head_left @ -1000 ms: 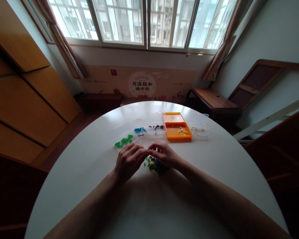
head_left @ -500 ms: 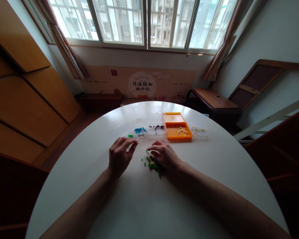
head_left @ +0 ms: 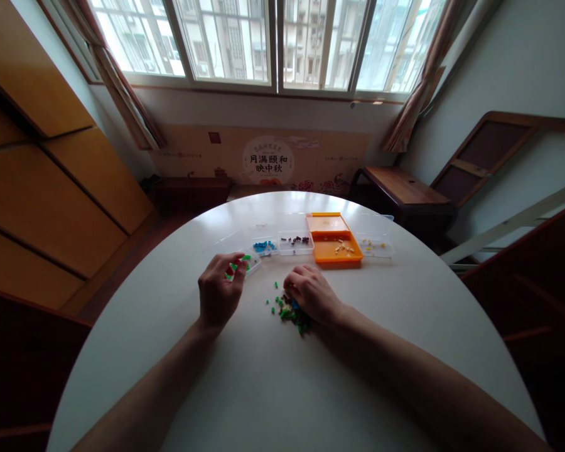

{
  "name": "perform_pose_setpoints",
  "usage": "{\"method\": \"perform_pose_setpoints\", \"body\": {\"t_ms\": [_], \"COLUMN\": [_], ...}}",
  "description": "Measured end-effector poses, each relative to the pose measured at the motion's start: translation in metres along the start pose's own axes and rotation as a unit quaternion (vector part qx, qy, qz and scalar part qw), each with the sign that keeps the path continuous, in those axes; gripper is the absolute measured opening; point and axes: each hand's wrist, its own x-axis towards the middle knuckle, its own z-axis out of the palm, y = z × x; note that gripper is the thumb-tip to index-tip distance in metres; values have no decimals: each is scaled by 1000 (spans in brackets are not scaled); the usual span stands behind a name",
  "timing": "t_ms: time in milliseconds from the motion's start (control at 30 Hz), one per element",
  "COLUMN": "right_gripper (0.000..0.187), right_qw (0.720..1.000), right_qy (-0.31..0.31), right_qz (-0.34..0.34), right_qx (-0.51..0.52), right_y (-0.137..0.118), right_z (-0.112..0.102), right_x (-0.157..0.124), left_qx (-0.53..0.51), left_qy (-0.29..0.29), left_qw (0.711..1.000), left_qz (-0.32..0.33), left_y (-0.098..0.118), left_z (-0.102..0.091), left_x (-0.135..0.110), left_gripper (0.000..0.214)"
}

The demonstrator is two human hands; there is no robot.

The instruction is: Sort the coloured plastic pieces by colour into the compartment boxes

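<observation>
My left hand (head_left: 220, 285) hovers at the near left side of a small clear box (head_left: 253, 269) with green bricks (head_left: 234, 267) in it. Its thumb and forefinger are a little apart, and I see nothing held between them. My right hand (head_left: 314, 294) rests at the upper right of a loose pile of tiny bricks (head_left: 289, 312), mostly green with some brown, blue and pale ones. Its fingers are curled together at the pile's edge; whatever they pinch is hidden. A few green bricks (head_left: 273, 310) lie scattered left of the pile.
Behind my hands stand a clear box of blue bricks (head_left: 264, 247), a clear box of dark brown bricks (head_left: 295, 241), an open orange box (head_left: 338, 257) with pale bricks, and a clear box with yellow bricks (head_left: 375, 246). All stand on a round white table (head_left: 179, 251).
My left hand has moved left and back from near the pile to the green bricks' box, its fingertips parting. My right hand's fingers have drawn in and curled at the pile.
</observation>
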Motion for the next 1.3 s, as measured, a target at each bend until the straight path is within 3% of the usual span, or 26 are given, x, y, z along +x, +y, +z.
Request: {"method": "perform_pose_setpoints", "body": {"t_ms": [200,267,433,800,900,1033,1133,1300], "right_gripper": [7,8,11,19,18,26,22,19], "right_qw": [990,979,950,911,938,992,998,997], "right_qy": [31,37,20,25,35,34,-9,-14], "right_qz": [44,50,65,67,49,-14,-51,-81], "right_qx": [133,193,305,407,341,123,26,-2], "right_y": [-3,-5,-9,-7,-7,-9,-11,-10], "right_z": [-4,-5,-3,7,6,2,0,0], "right_x": [3,5,7,6,5,-1,-4,-4], "left_qx": [-9,-3,-4,0,3,23,62,111], "left_qy": [-69,-88,-95,-109,-107,-65,-25,-15], "left_qw": [978,968,961,962,966,981,989,990], "left_qz": [198,235,259,249,237,180,134,90], "left_y": [12,15,21,15,13,7,0,-8], "left_z": [-1,-1,0,0,0,0,-1,0], "left_x": [-6,-9,-11,-11,-9,-6,-3,-1], "left_gripper": [5,6,4,4,5,5,7,11]}}
